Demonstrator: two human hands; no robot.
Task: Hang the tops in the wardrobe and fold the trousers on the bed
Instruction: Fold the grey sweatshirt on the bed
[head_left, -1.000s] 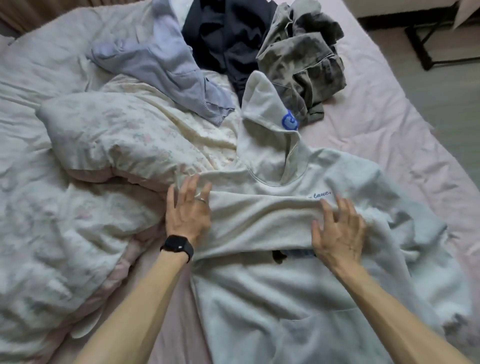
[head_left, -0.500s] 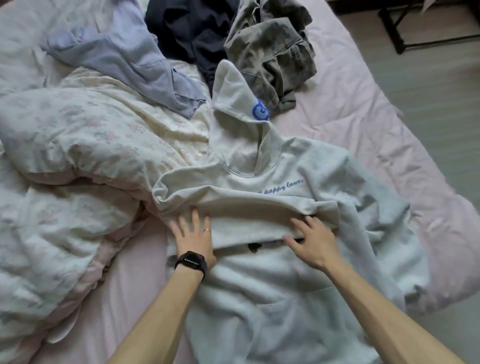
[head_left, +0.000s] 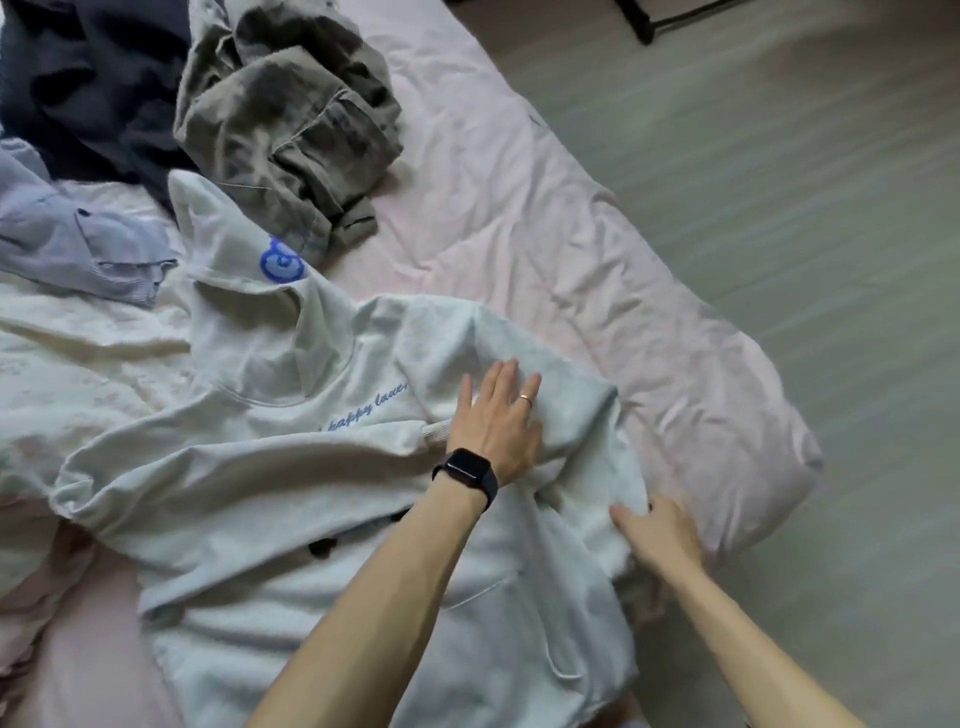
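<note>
Left hand lies flat on the hoodie on the bed; right hand, grip unclear

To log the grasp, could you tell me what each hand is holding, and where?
Left hand lies flat on the hoodie near its shoulder, gripping nothing; right hand touches its side edge, grip unclear.

— What sort of place was it?
— A bedroom in someone's home. A pink-sheeted bed filled most of the view, with a rumpled floral duvet bunched on its left side.
— What else pointed that way?
— Everyday clothes lay loose on it: a pale hoodie spread flat, grey-green trousers in a heap, a dark garment and a striped blue shirt. A plain floor ran alongside, with the black foot of a stand at the top edge
</note>
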